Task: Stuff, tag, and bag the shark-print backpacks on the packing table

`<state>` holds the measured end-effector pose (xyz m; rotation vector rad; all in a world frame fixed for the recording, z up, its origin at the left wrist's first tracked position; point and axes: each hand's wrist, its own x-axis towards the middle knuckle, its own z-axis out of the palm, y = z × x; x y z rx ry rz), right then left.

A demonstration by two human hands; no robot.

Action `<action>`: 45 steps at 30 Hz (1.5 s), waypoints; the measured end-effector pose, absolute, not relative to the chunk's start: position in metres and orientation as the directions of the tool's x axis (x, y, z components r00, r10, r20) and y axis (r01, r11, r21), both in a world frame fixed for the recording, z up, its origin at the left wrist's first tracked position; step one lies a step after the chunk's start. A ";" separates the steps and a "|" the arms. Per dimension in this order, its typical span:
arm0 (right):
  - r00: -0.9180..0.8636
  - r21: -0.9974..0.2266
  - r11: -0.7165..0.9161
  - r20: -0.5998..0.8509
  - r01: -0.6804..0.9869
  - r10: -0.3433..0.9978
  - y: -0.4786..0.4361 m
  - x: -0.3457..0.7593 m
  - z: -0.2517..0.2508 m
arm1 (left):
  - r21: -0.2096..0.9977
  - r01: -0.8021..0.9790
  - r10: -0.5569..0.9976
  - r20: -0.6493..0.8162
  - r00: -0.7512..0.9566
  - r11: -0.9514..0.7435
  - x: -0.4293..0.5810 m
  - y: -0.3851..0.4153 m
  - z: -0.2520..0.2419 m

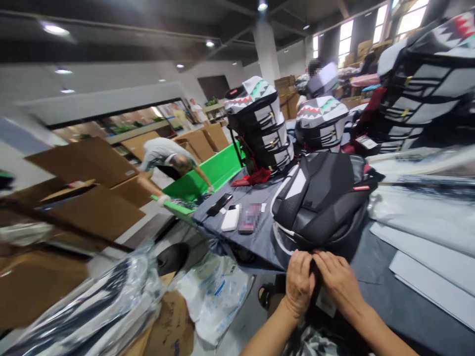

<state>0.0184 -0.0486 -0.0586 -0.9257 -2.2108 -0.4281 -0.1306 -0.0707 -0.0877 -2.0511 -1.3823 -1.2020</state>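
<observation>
The black backpack (319, 198) lies on the grey-covered table (374, 262), directly in front of the person, with pale trim along its left side and a small red label toward its right. The left hand (300, 279) and the right hand (339, 279) meet at the backpack's near edge, side by side, fingers bent and fingertips close together. The thumbs are hidden, so whether the hands are pinching fabric, a zip or something else cannot be told.

To the left of the backpack, a white rectangular device (230, 218) lies between a dark phone (220, 204) and a phone-like device (250, 220) whose face is blurred out. Beyond the backpack on its left, a red strap (252, 178) rests at the foot of a stack of black-and-white bags (269, 128). A shorter stack (322, 126) stands just behind the backpack, and a taller stack (423, 99) behind it to the right. Clear plastic packaging (419, 198) and pale flat sheets (430, 267) lie right of the backpack. Well to its left, past the table's edge, a co-worker (163, 148) bends over a green bin (222, 170). Lower than the backpack, also leftward, is a white plastic bag (217, 301)
</observation>
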 end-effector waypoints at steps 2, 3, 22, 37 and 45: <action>-0.465 -0.032 0.693 0.719 0.720 0.516 -0.051 0.015 -0.051 | 0.115 0.887 0.497 0.857 0.139 -0.447 -0.125 -0.060 -0.087; -0.440 -0.075 0.699 0.728 0.711 0.526 -0.054 0.018 -0.048 | 0.106 0.879 0.484 0.862 0.151 -0.464 -0.124 -0.056 -0.085; 0.180 -0.578 -0.031 0.203 0.816 0.962 -0.050 0.260 -0.057 | 0.548 0.746 0.889 0.440 0.127 -0.378 -0.165 -0.064 -0.053; 0.105 -0.564 0.097 0.316 0.820 0.943 -0.042 0.264 -0.052 | 0.263 0.847 0.643 0.757 0.115 -0.462 -0.146 -0.100 -0.039; -0.183 -0.617 0.164 0.034 0.770 0.983 -0.088 0.224 0.029 | 0.475 0.338 0.583 0.641 0.499 -0.812 -0.061 -0.086 -0.028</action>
